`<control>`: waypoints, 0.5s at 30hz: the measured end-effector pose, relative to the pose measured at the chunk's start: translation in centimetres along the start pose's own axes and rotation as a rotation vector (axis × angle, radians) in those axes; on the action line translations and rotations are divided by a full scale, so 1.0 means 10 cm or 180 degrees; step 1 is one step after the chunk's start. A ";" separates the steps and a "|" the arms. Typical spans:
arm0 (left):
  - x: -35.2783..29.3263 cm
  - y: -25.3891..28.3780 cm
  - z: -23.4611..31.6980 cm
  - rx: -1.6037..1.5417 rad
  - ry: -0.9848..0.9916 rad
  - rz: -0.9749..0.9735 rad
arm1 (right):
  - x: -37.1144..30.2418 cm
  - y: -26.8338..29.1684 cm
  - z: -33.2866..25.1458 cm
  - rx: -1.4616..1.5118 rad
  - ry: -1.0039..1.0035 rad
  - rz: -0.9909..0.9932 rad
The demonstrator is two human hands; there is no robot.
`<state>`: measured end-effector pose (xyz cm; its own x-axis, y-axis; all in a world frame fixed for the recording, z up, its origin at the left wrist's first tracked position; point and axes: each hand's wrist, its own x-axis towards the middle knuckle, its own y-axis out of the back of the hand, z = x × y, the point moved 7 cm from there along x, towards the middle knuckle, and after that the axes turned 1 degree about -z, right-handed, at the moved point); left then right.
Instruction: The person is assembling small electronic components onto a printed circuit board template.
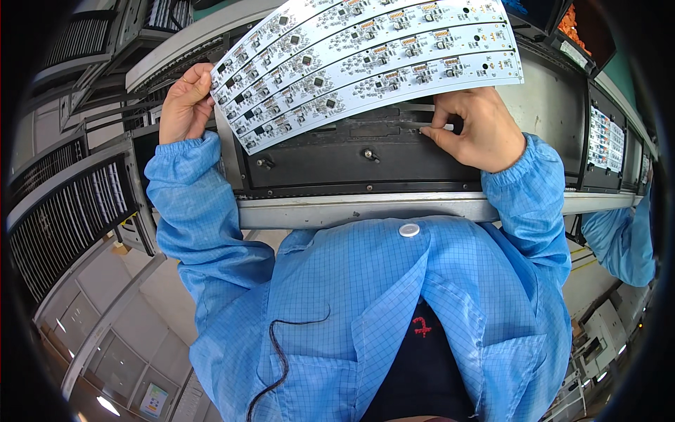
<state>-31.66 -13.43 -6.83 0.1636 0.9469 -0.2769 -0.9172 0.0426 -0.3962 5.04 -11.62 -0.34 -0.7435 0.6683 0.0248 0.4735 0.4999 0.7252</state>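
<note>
A white circuit board panel [373, 67], divided into several long strips dotted with small chips and connectors, is held up at a tilt over a black fixture plate [309, 169]. My left hand [188, 105] pinches the panel's left edge between thumb and fingers. Just below the panel's lower right edge is my right hand [481, 126], its thumb and forefinger curled together close to the fixture's surface. Anything between those fingertips is too small to make out, and the panel partly covers the hand. Two small metal posts, a left one [264, 163] and a middle one [370, 155], stand on the fixture.
A metal rail [365, 208] runs along the near side of the fixture. Racks with slotted boards [77, 218] stand at the left. Another fixture [606, 141] carrying a white board lies at the right, near another person's blue sleeve [622, 243]. Orange parts [574, 29] fill a dark bin at upper right.
</note>
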 end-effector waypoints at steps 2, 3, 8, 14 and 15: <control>0.00 0.00 0.00 0.0006 -0.0002 0.0003 | 0.00 -0.01 -0.01 -0.0009 0.0039 -0.0002; 0.00 0.00 0.00 0.0004 -0.0001 -0.0010 | 0.01 -0.01 -0.02 -0.0018 0.0081 -0.0002; 0.01 0.00 0.00 0.0036 -0.0007 -0.0028 | -0.02 0.02 0.11 -0.0095 -0.0306 -0.0104; 0.00 -0.01 0.00 0.0123 -0.0002 0.0090 | -0.16 0.28 0.52 0.0300 -0.0561 0.0280; 0.00 -0.03 0.03 0.0172 -0.0039 0.0129 | -0.20 0.41 0.64 0.0230 -0.0468 0.0697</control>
<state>-31.46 -13.34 -6.44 0.1217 0.9520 -0.2808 -0.9413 0.0210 -0.3369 11.55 -7.37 -1.82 -0.5456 0.8350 0.0715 0.6519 0.3693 0.6623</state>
